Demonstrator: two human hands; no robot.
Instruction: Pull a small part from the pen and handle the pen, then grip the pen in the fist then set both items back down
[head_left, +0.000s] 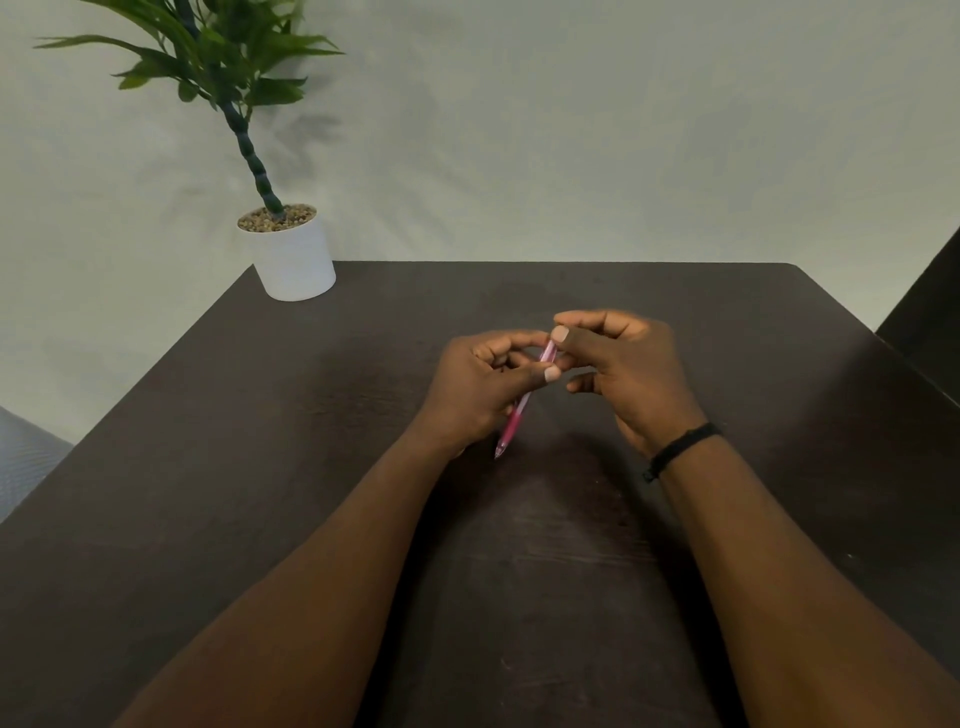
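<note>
Right now my left hand (480, 389) grips a pink pen (522, 402) around its middle, fingers curled about the barrel, tip slanting down toward me just above the dark table (311, 467). My right hand (623, 369) pinches the pen's upper end between thumb and forefinger. A potted plant (293, 254) stands well apart at the far left corner.

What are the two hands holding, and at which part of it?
A pink pen: the left hand grips its middle, and the right hand pinches its upper end.
</note>
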